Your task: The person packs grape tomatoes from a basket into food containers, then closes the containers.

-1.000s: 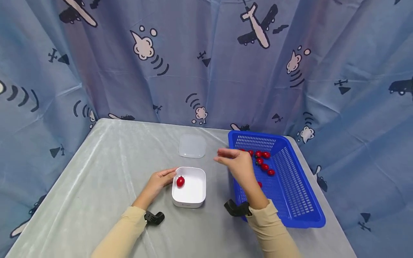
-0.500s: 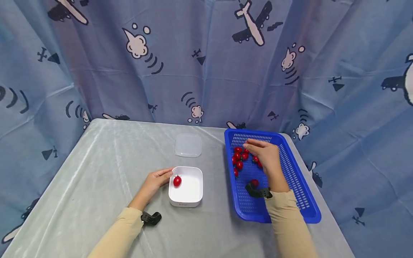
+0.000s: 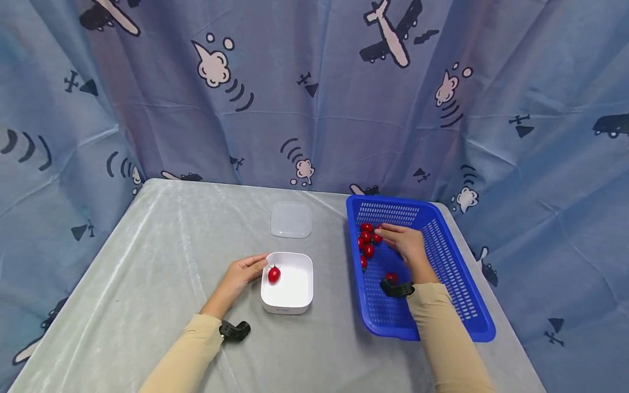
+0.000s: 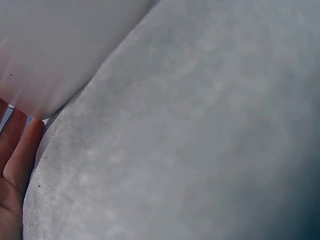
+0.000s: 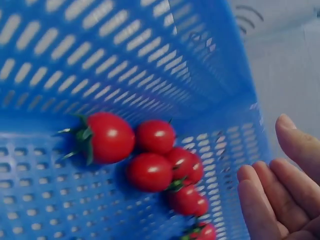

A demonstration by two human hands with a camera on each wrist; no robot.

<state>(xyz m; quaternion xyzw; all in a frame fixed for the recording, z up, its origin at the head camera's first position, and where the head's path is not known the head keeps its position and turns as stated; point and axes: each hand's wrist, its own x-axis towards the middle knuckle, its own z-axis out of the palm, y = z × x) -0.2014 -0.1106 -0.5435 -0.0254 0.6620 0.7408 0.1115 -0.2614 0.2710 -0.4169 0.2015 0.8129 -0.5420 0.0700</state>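
Observation:
In the head view a white square box point(image 3: 287, 295) stands on the table with one cherry tomato point(image 3: 274, 274) inside, near its left wall. My left hand point(image 3: 241, 275) rests against the box's left side; in the left wrist view its extended fingers point(image 4: 31, 142) touch the box's lower edge point(image 4: 55, 75). My right hand point(image 3: 405, 243) reaches into the blue basket point(image 3: 366, 322), above the red cherry tomatoes point(image 3: 366, 237). The right wrist view shows its thumb and fingers point(image 5: 255, 200) apart, holding nothing, beside several tomatoes point(image 5: 150, 172) with green stems.
A translucent square lid point(image 3: 291, 220) lies behind the box. A pale cloth covers the table point(image 3: 123, 284). Beyond the table's far edge hangs a blue curtain point(image 3: 275, 71) with printed planes. The basket's raised walls surround the tomatoes.
My right hand has moved right from outside the basket's left rim, then dipped lower among the tomatoes. My left hand and the box stay in place; the view shifts slightly.

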